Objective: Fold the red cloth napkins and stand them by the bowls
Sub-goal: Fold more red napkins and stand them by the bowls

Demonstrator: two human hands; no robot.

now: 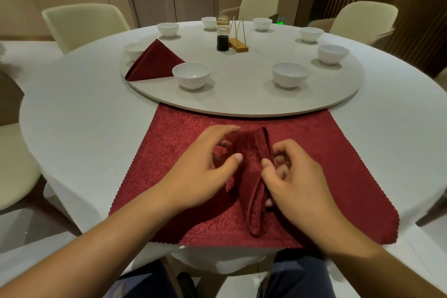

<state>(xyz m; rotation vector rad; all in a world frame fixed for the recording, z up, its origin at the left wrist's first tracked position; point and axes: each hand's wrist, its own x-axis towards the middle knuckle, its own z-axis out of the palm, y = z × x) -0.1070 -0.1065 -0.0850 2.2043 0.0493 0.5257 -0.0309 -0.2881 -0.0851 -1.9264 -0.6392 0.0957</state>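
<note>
A narrow folded red napkin [254,176] lies on a flat red cloth [174,152] at the table's near edge. My left hand [200,172] curls around the napkin's left side, thumb on top. My right hand [297,181] pinches its right fold, thumb pressing the cloth. Another folded red napkin [154,61] stands as a triangle on the turntable [242,101] between two white bowls [191,75] [134,50]. Several more white bowls, such as the bowl [289,74] ahead of me, ring the turntable.
At the turntable's centre stand a dark bottle [222,42], a glass jar [222,23] and a wooden holder with a wire frame [238,43]. Cream chairs [82,24] [362,17] surround the round white-clothed table [79,128]. My knees show below the table edge.
</note>
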